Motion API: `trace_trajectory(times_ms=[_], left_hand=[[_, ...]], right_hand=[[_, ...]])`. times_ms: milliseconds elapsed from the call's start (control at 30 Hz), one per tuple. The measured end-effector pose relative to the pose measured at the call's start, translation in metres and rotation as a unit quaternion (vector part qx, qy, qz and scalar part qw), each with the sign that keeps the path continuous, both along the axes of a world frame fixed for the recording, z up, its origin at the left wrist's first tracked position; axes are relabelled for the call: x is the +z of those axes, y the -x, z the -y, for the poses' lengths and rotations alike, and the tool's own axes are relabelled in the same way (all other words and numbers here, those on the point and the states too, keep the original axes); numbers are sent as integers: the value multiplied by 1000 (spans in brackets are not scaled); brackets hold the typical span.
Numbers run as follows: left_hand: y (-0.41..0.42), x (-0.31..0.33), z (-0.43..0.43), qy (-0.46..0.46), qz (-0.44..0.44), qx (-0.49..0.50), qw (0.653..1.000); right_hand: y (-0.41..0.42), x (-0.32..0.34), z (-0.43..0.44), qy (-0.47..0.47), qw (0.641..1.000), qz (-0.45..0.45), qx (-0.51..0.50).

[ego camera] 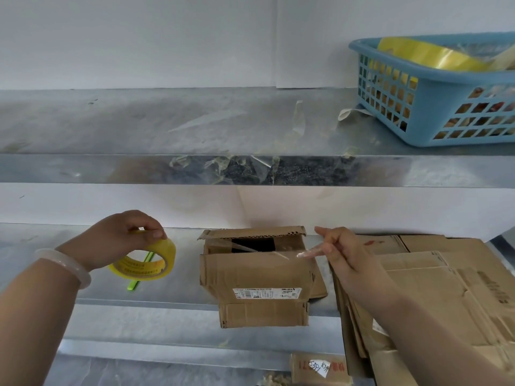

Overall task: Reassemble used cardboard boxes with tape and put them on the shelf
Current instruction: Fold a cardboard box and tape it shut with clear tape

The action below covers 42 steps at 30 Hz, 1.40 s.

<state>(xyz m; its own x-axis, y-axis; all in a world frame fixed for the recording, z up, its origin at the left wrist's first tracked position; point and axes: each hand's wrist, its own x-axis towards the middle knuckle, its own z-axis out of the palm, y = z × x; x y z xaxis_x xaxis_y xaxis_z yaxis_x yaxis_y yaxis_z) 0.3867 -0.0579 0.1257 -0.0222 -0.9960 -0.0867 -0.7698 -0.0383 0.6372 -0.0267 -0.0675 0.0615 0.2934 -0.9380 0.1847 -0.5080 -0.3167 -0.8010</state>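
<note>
Box: a small used cardboard box [256, 277] is sitting at lower centre of the frame on the lower shelf [178, 274], overhanging its front edge, top flaps partly open.
Box handling: it is looking light, thin-walled and creased, so probably crushing easily; gripping the folded side walls seems safer than the loose flaps.
Tape roll: a yellow tape roll [145, 263] is resting at lower left over a green stick [139, 274].
Left hand: the left hand [122, 238] is pinching the roll's top rim, fingers curled shut on it.
Right hand: the right hand [342, 254] is pinching a clear tape strip [281, 253] stretching over the box top; sticky, likely to fold onto itself.
Flat stock: flattened cartons [423, 274] are lying at lower right.
Upper shelf: a blue basket [434, 107] is sitting at upper right.
</note>
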Motion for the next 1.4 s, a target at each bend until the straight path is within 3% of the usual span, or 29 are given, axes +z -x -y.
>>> trace_trajectory(times_ms=[233,467,633,900,1067,1200,1400], left_hand=[[-8,-1,-11,1,-31,29,999],[0,-7,-12,-3,-28,35,999],[3,-7,-11,3,-45,49,998],[18,-15,0,-42,8,22,999],[26,-26,9,-93,60,-11,994],[31,-29,11,-73,47,-13,996],[27,-19,21,-3,-2,27,1000]], right_hand=[[-4,2,14,139,979,-129,71],[-8,-7,26,34,972,-214,87],[-9,-12,28,-83,993,-83,7],[-10,4,34,-206,973,38,-96],[-1,-35,22,-256,960,-41,-106],[-5,-33,13,-248,952,77,-165],[-13,9,43,-126,957,185,-184]])
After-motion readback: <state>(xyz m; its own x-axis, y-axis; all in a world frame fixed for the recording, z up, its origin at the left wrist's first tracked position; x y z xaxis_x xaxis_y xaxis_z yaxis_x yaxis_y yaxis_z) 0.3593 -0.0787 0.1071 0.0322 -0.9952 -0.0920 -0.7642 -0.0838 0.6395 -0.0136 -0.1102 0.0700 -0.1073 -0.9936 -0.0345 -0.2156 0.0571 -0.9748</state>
